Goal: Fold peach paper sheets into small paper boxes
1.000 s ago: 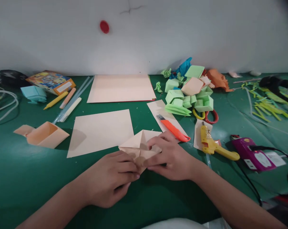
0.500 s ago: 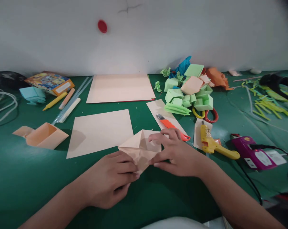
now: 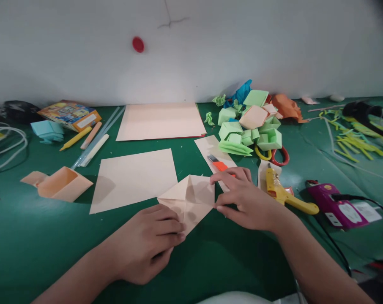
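Note:
A peach sheet of folded paper [image 3: 199, 192] with several creases lies in front of me, one triangular flap folded at its upper left. My left hand [image 3: 150, 242] grips its lower left edge, with the fingers on top and curled. At the right corner, the fingertips of my right hand [image 3: 239, 196] pinch the edge of the paper. An orange utility knife [image 3: 221, 164] rests on a peach paper strip [image 3: 212, 145] just beyond my right hand, which partly covers it. Left of the folded piece lies a flat peach sheet [image 3: 134, 181].
A peach paper box [image 3: 66, 183] sits at left near glue sticks [image 3: 98, 150] and a printed box [image 3: 71, 114]. Green paper boxes [image 3: 231, 128] are heaped at the back right. A yellow glue gun [image 3: 278, 190] and a purple power strip [image 3: 335, 204] stand at right.
My right hand has shifted right to the paper's right corner, and the paper's right side now lies flatter and more spread. My left hand has stayed at the lower edge.

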